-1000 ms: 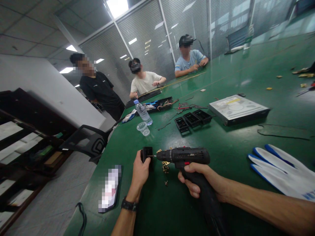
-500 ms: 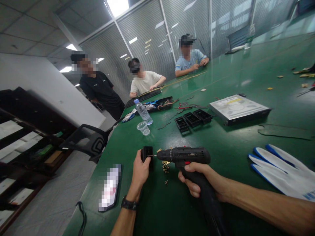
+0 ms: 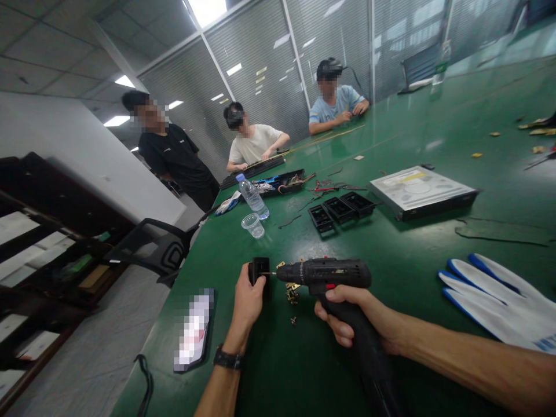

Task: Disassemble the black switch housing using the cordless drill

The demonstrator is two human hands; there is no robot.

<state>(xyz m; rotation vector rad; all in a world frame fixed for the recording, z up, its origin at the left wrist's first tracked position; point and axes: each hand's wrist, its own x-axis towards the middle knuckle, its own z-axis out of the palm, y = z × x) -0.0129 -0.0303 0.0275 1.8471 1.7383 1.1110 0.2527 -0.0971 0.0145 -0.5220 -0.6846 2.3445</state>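
Note:
My right hand is wrapped round the grip of a black cordless drill, which points left. Its thin bit reaches the small black plastic box that my left hand grips on edge, thumb at the front. Whether the bit sits in a screw there, I cannot make out. Under and beside the drill's nose lie brass-coloured metal pieces and small screws on the green table.
Several black plastic housings lie beyond the drill, with an optical drive to their right. A water bottle and plastic cup stand ahead. A phone lies left, white gloves right. Three people are across the table.
My hands, the drill and the black box stay practically in place. Across the table, the person in the white shirt has shifted their head and arms slightly.

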